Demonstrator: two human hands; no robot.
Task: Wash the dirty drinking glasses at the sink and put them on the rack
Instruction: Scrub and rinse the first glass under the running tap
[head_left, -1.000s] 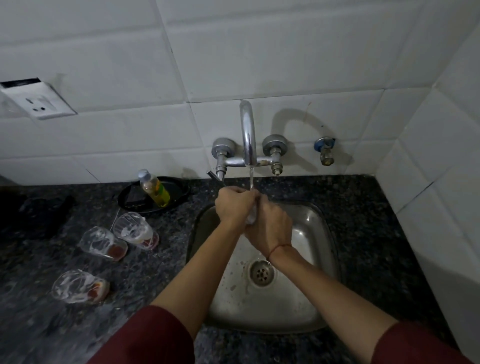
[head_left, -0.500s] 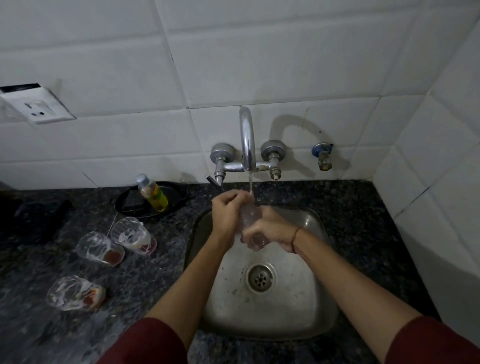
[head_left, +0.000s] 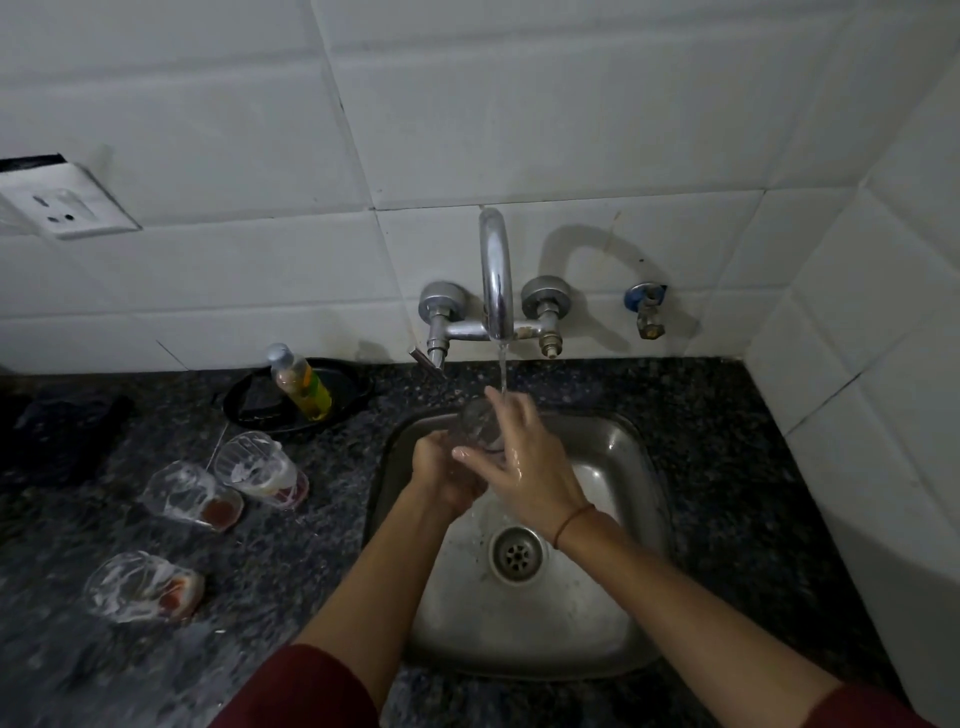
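While the left hand (head_left: 448, 480) grips a clear drinking glass (head_left: 475, 423) and the right hand (head_left: 524, 460) presses it flat-fingered, three soapy glasses (head_left: 192, 496) lie beside the steel sink (head_left: 628, 467).

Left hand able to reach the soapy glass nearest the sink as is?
Probably not yet: the left hand grips a glass under the tap. The counter between sink and that soapy glass looks unobstructed, so once freed, likely yes.

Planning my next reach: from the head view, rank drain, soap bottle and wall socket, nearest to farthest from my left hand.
From the left hand:
1. Drain, close, lower right.
2. Soap bottle, upper left on the counter.
3. Wall socket, far upper left.
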